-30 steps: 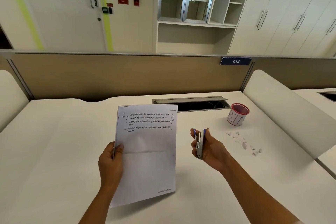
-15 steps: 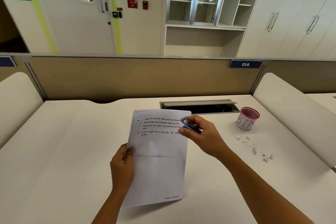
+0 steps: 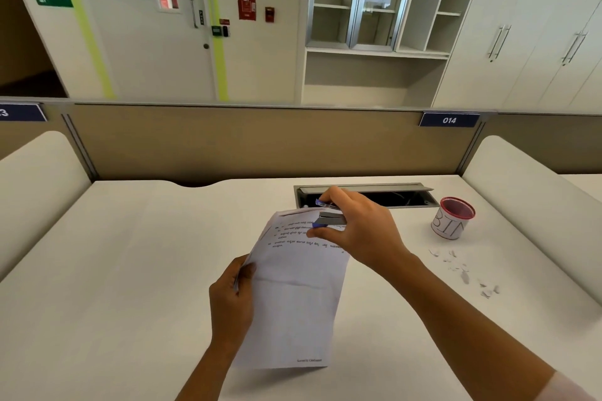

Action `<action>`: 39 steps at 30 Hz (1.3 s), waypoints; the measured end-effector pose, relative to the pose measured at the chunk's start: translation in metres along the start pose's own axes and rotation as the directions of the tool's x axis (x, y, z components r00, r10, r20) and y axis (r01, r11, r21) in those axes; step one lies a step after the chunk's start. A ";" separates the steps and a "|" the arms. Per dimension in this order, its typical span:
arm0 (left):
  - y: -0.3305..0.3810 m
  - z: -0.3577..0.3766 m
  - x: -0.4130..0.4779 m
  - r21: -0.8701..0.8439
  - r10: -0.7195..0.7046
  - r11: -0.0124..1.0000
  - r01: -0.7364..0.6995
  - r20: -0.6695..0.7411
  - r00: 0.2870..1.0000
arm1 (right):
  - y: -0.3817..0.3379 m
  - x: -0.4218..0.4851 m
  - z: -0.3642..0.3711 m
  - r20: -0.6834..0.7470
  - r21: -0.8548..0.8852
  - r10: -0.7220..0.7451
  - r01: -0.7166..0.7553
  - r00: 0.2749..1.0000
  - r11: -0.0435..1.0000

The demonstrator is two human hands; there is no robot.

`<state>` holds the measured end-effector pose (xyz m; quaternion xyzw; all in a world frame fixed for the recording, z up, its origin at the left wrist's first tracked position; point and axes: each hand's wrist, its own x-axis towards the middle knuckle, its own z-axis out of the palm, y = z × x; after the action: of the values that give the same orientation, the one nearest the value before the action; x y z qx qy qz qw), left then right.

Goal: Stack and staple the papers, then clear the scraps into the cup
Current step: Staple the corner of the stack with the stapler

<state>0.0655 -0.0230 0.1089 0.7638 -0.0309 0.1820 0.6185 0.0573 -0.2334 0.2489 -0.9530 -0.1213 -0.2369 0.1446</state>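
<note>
Left hand pinching floppy papers mid-edge, right hand squeezing stapler at top edge (sheets sagging beyond the fingers)

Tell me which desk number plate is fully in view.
The plate reading 014, on the partition to the right above the cup. The other plate, at the left edge, is cut off and shows only a 3.

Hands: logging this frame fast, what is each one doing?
Left hand: closed, holding the papers by their left edge.
Right hand: closed on the stapler at the papers' top.
</note>
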 end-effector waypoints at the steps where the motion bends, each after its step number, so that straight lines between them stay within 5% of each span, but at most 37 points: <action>1: 0.000 0.000 0.000 0.014 -0.002 1.000 0.002 -0.004 1.000 | -0.001 0.000 0.000 0.005 -0.003 -0.004 0.004 1.000 1.000; 17: -0.001 -0.001 0.001 0.014 0.027 1.000 -0.027 0.003 1.000 | -0.002 0.004 -0.004 0.133 -0.083 -0.033 0.044 0.991 0.996; 30: -0.006 0.005 0.002 0.054 0.061 0.997 -0.063 0.052 0.997 | -0.021 0.022 -0.005 0.111 -0.293 -0.295 0.315 0.949 0.902; 39: -0.010 0.004 0.002 0.090 0.056 0.994 -0.062 0.063 0.996 | -0.030 0.030 -0.012 0.208 -0.331 -0.335 0.389 0.919 0.860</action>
<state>0.0709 -0.0238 0.0994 0.7954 -0.0636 0.1782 0.5757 0.0693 -0.2045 0.2803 -0.9375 -0.2622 -0.2094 -0.0918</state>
